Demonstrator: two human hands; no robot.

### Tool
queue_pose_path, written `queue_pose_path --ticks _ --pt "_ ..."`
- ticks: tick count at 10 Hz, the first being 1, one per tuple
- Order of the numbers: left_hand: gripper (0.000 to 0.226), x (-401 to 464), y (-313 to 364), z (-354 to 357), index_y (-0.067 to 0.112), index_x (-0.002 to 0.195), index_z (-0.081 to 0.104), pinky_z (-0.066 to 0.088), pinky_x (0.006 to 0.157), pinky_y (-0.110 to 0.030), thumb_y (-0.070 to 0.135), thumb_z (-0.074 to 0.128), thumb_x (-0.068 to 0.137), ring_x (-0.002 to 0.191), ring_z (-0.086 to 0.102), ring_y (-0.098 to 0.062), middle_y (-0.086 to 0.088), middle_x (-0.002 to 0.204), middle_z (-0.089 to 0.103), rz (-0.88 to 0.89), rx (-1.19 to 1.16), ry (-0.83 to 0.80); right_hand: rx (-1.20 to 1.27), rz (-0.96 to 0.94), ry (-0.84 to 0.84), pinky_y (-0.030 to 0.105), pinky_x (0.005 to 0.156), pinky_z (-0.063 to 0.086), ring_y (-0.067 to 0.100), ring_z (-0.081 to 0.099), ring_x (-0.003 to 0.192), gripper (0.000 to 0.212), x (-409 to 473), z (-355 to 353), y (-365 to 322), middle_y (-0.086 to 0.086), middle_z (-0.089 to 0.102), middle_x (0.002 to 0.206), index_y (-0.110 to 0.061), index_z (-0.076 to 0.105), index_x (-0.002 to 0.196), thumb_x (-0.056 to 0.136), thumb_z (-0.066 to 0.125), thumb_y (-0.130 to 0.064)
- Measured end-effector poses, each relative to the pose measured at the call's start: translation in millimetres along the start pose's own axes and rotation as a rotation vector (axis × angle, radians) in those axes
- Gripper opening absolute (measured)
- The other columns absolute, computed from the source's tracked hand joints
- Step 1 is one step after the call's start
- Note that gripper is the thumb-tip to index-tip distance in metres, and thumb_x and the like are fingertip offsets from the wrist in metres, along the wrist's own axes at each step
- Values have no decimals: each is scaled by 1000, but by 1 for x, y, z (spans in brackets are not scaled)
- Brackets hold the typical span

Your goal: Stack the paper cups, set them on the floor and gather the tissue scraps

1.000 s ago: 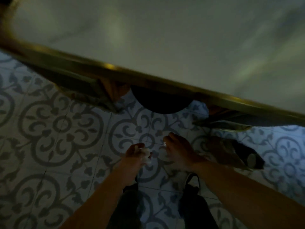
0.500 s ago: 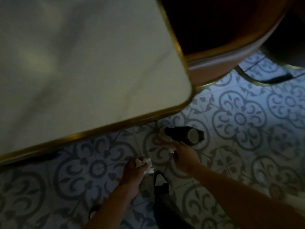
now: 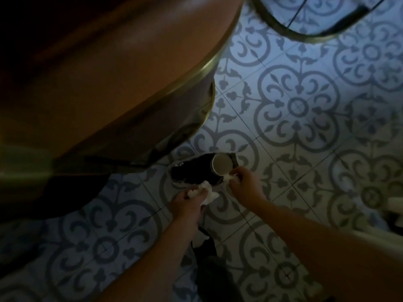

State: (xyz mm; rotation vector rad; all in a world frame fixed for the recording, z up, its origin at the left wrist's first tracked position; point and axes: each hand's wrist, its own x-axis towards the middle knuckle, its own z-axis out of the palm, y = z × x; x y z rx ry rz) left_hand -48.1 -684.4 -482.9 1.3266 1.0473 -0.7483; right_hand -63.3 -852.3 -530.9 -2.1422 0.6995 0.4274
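A dark stack of paper cups [image 3: 196, 171] lies on its side on the patterned tile floor [image 3: 305, 131], its pale open mouth [image 3: 221, 165] turned towards me. My left hand [image 3: 187, 200] is closed around a wad of white tissue scraps [image 3: 206, 191] just below the cups. My right hand [image 3: 245, 184] pinches a small white tissue scrap [image 3: 230, 177] right beside the cup mouth. The scene is dim.
A brown upholstered chair with a brass-coloured rim [image 3: 196, 68] fills the upper left and overhangs the floor near the cups. A curved metal chair leg [image 3: 290, 31] arcs across the top. My dark shoe [image 3: 209, 258] is below the hands. A pale object [image 3: 394, 204] sits at the right edge.
The view has swung from the marble tabletop to the chair and floor. Both hands have come closer to the cups, and the right hand now holds a scrap at the cup mouth.
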Motion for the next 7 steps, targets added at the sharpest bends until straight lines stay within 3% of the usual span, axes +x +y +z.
queue_pose_path --ticks 1,2,4,5,6,7 --pt "19 32 0 28 17 92 70 58 70 -34 24 81 78 88 69 -28 -11 99 72 22 99 -12 109 57 15 9 45 45 4 64 63 22 25 7 20 -7 63 87 -26 57 108 87 59 -22" --pt "21 56 2 52 17 98 67 59 58 -27 20 78 80 76 68 -18 -5 94 70 12 148 -21 163 80 18 8 45 44 5 63 65 25 42 10 32 -3 63 95 -23 57 112 87 59 -19" --pt "15 72 11 76 22 98 66 61 60 -27 22 73 84 82 69 -18 -5 95 71 -4 157 -52 186 68 -33 14 58 50 5 61 83 28 56 8 33 -9 60 96 -23 57 114 87 60 -21" --pt "13 69 16 77 19 100 67 60 59 -26 27 66 90 87 69 -18 -7 98 71 -27 131 -77 182 67 -63 10 51 46 1 60 81 31 53 8 30 -13 58 96 -28 55 115 85 60 -23" --pt "15 66 20 73 20 85 66 58 52 -24 28 58 96 86 68 -19 -7 95 70 -55 76 -96 152 60 -82 13 54 47 1 61 77 31 52 7 28 -12 60 96 -29 56 115 85 61 -27" --pt "19 61 19 64 18 84 62 58 52 -25 24 52 99 80 67 -17 -5 90 67 -68 58 -94 136 48 -51 11 50 47 -1 62 71 25 44 6 25 -12 61 91 -26 57 111 87 60 -26"
